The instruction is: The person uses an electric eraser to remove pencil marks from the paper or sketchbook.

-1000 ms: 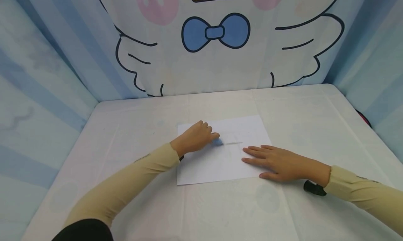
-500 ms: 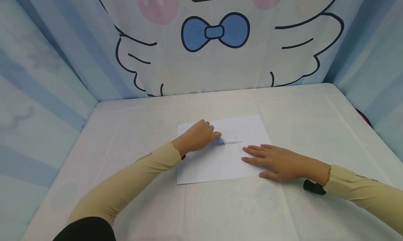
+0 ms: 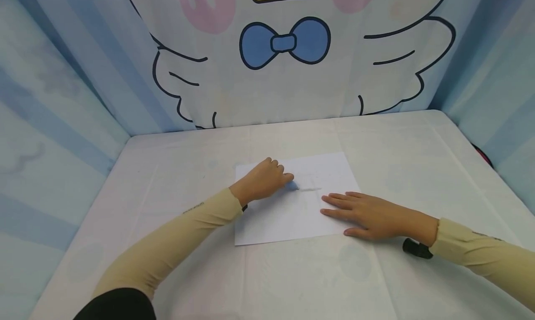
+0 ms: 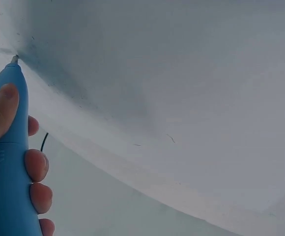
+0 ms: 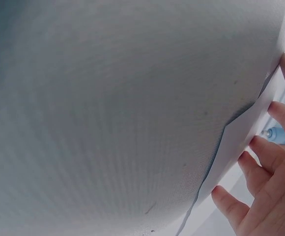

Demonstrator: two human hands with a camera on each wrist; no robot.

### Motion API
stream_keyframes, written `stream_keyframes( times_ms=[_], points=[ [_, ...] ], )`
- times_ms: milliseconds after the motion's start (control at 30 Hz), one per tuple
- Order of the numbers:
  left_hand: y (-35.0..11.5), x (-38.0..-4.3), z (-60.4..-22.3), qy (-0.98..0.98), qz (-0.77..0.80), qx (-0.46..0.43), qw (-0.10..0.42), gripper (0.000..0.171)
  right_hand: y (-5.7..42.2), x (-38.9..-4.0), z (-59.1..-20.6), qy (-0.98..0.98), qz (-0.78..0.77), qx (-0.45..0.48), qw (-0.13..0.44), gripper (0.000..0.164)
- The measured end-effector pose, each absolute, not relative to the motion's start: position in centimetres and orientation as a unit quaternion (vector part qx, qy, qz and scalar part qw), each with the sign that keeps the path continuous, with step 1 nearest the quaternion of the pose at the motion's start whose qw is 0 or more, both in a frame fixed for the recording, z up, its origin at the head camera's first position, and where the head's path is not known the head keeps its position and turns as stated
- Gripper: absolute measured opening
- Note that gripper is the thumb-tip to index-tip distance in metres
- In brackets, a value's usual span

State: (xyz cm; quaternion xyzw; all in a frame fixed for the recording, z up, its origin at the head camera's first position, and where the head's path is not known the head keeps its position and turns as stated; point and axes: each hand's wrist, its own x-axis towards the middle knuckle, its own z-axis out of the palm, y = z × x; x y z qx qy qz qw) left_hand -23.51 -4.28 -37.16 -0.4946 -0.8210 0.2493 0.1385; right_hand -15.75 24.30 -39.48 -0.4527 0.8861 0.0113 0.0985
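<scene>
My left hand (image 3: 264, 179) grips a blue electric eraser (image 4: 7, 191), thumb along one side and fingers curled round the other. Its narrow pale tip points down at a white sheet of paper (image 3: 267, 227), beside a faint grey streak (image 3: 311, 189). The eraser is mostly hidden behind the hand in the head view. Spread flat, my right hand (image 3: 372, 216) rests on the sheet's right edge with straight fingers. In the right wrist view its fingertips lie along the paper's edge, and the blue eraser shows between two fingers.
A white cloth covers the table (image 3: 188, 157) under the paper. Dark crumbs and short hairs (image 4: 171, 138) dot the surface in the left wrist view. Patterned curtains (image 3: 54, 125) stand at both sides and behind. A black strap (image 3: 417, 249) sits at the right wrist.
My left hand has shifted slightly right and away from me with the eraser in its grip. The right hand has stayed in place on the paper.
</scene>
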Motion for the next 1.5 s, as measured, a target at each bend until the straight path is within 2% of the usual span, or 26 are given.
stream_keyframes(
  times_ms=[867, 1500],
  points=[
    [-3.70, -23.27, -37.00, -0.820, 0.250, -0.502, 0.113, 0.018, 24.39, -15.61, -39.63, 0.883, 0.003, -0.462, 0.085, 0.059],
    [-3.91, -23.45, -37.09, -0.818, 0.249, -0.501, 0.137, 0.016, 24.41, -15.69, -39.66, 0.881, 0.002, -0.467, 0.073, 0.059]
  ],
)
